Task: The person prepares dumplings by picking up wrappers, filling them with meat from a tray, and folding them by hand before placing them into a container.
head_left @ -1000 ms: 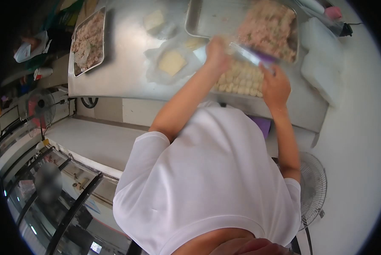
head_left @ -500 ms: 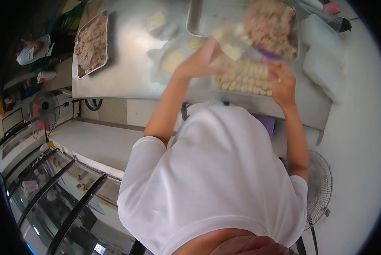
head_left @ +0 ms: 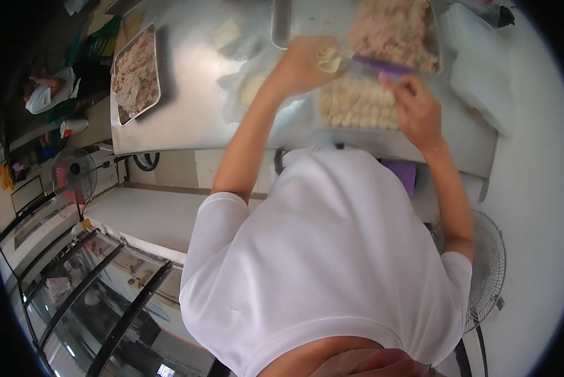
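Note:
My left hand [head_left: 302, 68] is closed around a pale dough wrapper [head_left: 329, 61], its edges ruffled up between thumb and fingers. A purple-handled tool [head_left: 382, 65] is pinched in my right hand [head_left: 418, 112], its thin tip reaching the wrapper; I cannot make out the tip's exact shape. Just below both hands, rows of small wrapped dumplings [head_left: 359, 103] fill a tray. Beyond the tool lies a mound of pink minced filling [head_left: 392, 31] with green bits, in a metal tray [head_left: 282, 28]. Left of my left hand, a stack of wrappers [head_left: 251, 89] rests on a plastic sheet.
More wrappers [head_left: 226, 34] lie farther back on the steel table [head_left: 187, 94]. A second tray of minced filling [head_left: 135, 78] stands at its left end. White plastic containers [head_left: 476, 69] sit along the right edge. Fans [head_left: 486, 270] stand to the right and left; a person [head_left: 52, 85] is at far left.
My left hand has closed around the wrapper, which lay flat and blurred between my hands before. The purple-handled tool has swung to meet it, and the view has shifted slightly.

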A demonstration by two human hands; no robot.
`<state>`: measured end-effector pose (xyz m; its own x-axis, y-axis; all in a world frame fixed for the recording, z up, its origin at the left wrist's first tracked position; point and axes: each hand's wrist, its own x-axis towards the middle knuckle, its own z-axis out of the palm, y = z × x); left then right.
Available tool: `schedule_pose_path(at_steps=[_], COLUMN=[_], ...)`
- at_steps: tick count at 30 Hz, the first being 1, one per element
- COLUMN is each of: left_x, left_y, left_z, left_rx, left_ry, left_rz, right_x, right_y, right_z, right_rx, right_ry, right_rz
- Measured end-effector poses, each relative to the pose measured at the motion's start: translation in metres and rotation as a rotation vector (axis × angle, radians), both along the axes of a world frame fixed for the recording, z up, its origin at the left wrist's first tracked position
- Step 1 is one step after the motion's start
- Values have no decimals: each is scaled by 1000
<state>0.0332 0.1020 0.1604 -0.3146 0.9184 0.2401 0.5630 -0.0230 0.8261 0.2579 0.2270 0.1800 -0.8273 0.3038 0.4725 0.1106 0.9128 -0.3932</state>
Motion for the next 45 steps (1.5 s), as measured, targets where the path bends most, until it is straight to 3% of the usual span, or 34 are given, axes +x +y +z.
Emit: schedule_pose_path(at_steps=[7, 10, 12, 13, 15, 16, 18, 19, 21, 25, 27, 30, 36, 37, 39, 43, 45], left_x=[3, 0, -3, -3, 4, 6, 10, 13, 17, 8, 4, -8, -21, -20, -16, -4, 8], left_y=[5, 2, -2, -3, -6, -6, -6, -5, -1, 5, 6, 8, 1, 0, -3, 0, -5], left_z=[-27, -37, -40, -40, -38, -35, -25, -17, -4, -14, -17, -31, -31, -27, -17, -15, -10], left_rx=[-61, -142, 80, 79, 259, 258, 501, 498, 587, 604, 677, 725, 632, 632, 507, 517, 402], left_ry=[169, -42, -719, -719, -1093, -1093, -1425, -1423, -1328, -1347, -1570, -1751, -1631, -1631, -1698, -1650, -1535], left_rz=[-19, 36, -73, -69, -152, -148, -365, -362, -135, -84, -25, -169, -280, -280, 84, -28, -71], right_x=[11, 27, 37, 43, 50, 53, 57, 58, 60, 63, 66, 70, 76, 78, 79, 81, 81], right_y=[16, 34, 44, 47, 51, 52, 50, 48, 42, 28, 23, 18, 5, 4, 4, 3, 3], right_z=[33, 51, 54, 54, 50, 44, 31, 23, 6, -19, -28, -39, -50, -53, -57, -62, -64], right_rx=[54, -33, -109, -189, -271, -286, -304, -329, -359, -458, -510, -537, -616, -621, -624, -657, -667], right_ry=[-181, -148, -96, -79, -63, -76, -88, -91, -90, -107, -108, -64, -74, -82, -86, -51, -39], right_rz=[-36, -49, -54, -104, -151, -187, -220, -209, -199, -248, -279, -295, -364, -368, -374, -378, -379])
